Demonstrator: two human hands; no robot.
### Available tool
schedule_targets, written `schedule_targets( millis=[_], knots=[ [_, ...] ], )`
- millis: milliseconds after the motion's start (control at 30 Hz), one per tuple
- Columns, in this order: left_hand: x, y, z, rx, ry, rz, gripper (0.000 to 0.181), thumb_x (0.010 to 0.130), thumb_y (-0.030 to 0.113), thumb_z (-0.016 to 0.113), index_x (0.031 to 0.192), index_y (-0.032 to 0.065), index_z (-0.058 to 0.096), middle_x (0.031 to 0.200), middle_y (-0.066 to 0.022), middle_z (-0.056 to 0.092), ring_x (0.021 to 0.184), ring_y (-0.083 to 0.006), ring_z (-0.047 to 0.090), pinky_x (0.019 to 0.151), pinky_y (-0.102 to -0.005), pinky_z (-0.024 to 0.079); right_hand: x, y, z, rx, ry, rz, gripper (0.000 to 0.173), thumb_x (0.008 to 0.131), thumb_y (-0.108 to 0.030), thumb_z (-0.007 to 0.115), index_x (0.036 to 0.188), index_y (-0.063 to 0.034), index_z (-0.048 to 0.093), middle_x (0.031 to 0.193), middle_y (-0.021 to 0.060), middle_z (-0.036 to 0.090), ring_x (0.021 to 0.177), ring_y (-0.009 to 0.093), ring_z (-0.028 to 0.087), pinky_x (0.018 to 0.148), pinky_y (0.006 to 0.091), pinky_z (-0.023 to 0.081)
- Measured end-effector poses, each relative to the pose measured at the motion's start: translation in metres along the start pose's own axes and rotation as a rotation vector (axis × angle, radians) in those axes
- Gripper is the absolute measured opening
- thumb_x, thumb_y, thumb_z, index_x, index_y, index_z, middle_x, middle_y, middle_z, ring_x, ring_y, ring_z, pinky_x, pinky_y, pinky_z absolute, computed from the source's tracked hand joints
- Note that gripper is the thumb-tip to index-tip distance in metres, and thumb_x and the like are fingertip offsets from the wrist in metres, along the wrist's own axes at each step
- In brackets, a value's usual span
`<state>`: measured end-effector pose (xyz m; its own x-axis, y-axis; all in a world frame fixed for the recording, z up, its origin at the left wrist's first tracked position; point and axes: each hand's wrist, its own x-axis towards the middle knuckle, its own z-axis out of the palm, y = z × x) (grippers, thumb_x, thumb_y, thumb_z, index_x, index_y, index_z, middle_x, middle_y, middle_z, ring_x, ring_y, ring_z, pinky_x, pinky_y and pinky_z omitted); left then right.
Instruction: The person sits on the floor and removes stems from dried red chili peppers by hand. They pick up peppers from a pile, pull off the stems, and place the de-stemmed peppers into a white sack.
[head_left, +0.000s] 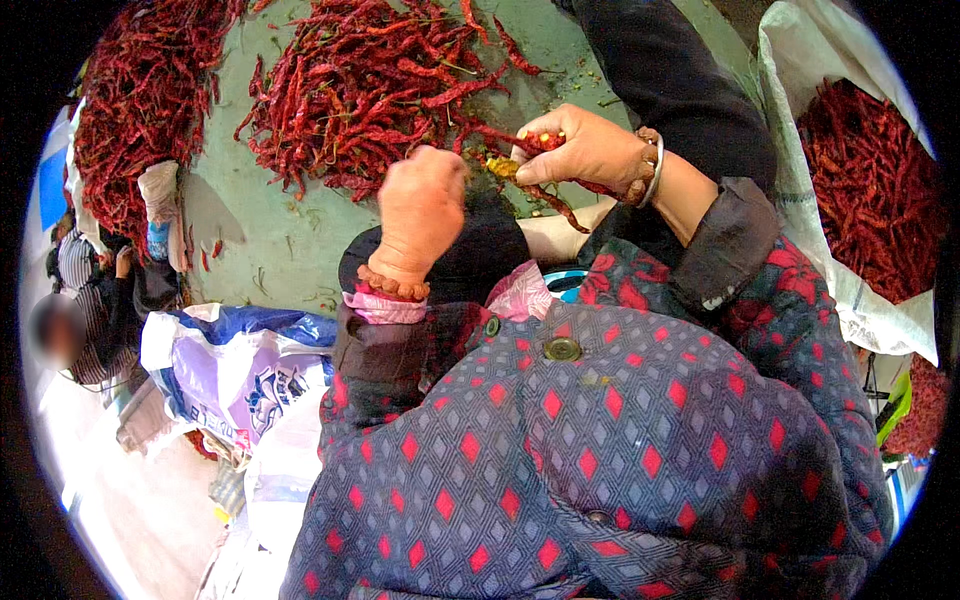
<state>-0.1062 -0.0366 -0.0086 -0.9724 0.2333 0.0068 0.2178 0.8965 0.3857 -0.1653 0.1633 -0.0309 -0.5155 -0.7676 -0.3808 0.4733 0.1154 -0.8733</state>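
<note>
Several dried red chillies (541, 141) are gripped in my right hand (589, 154), some with pale ends towards the left. One long chilli hangs below its fingers. Something yellow (501, 166) shows at the fingertips; I cannot tell what it is. My left hand (422, 206) is beside it, a little blurred, with its fingers curled in. Whether anything is pinched there is hidden. Just beyond both hands, a heap of dried red chillies (367, 90) with thin stems lies on a greenish surface (289, 247).
A larger chilli heap (142, 112) rises at the far left, near a person in a striped top (94, 322). Close on my left lies a blue and white printed plastic bag (232, 360). On my right stands a white woven sack (795, 150) containing chillies (870, 195). Stem scraps dot the surface.
</note>
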Motion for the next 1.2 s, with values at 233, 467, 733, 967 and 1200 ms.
schedule_targets(
  millis=[233,467,733,967,1200],
  knots=[
    [-0.005,0.006,-0.014,-0.982,-0.017,-0.406,0.026,0.076,0.009,0.053,0.101,0.0005,0.051,0.088,-0.0116,0.060,0.080,-0.0204,0.059,0.072,-0.0300,0.046,0.017,-0.010,0.003,-0.166,0.020,-0.115,0.023,0.070,-0.019,0.063,0.083,-0.0009,0.058,0.068,0.0006,0.056,0.065,0.008,0.049,0.060,0.0229,0.041],
    [-0.007,0.040,-0.028,-0.680,0.152,-0.089,0.013,0.073,0.009,0.054,0.084,0.0024,0.057,0.079,-0.0120,0.059,0.074,-0.0211,0.058,0.066,-0.0304,0.046,-0.029,-0.019,0.012,-0.030,0.206,0.068,0.015,0.074,-0.009,0.057,0.087,-0.0016,0.057,0.068,-0.0025,0.051,0.059,0.006,0.046,0.056,0.0195,0.038],
    [-0.168,-0.035,-0.252,0.033,0.083,-0.630,0.015,0.079,0.011,0.050,0.089,0.0003,0.054,0.071,-0.0048,0.056,0.070,-0.0094,0.053,0.061,-0.0245,0.043,-0.021,-0.009,-0.001,0.053,0.232,0.001,0.015,0.077,-0.014,0.059,0.087,-0.0036,0.055,0.064,-0.0029,0.047,0.053,0.007,0.043,0.050,0.0214,0.037],
    [-0.252,-0.034,-0.255,0.312,-0.253,-0.982,0.019,0.073,0.018,0.053,0.082,0.0024,0.060,0.076,-0.0151,0.059,0.072,-0.0290,0.057,0.064,-0.0344,0.044,-0.008,-0.018,0.008,0.080,0.287,-0.009,0.011,0.076,-0.017,0.059,0.078,-0.0079,0.052,0.061,-0.0040,0.045,0.053,0.006,0.042,0.051,0.0213,0.036],
    [-0.105,-0.069,-0.138,0.165,0.035,-0.376,0.010,0.076,0.013,0.052,0.080,0.0049,0.056,0.077,-0.0127,0.056,0.070,-0.0310,0.054,0.061,-0.0357,0.043,0.002,-0.002,-0.002,0.425,0.390,-0.141,0.015,0.076,-0.012,0.060,0.072,-0.0073,0.047,0.061,-0.0003,0.047,0.051,0.009,0.046,0.049,0.0223,0.038]
  ],
)
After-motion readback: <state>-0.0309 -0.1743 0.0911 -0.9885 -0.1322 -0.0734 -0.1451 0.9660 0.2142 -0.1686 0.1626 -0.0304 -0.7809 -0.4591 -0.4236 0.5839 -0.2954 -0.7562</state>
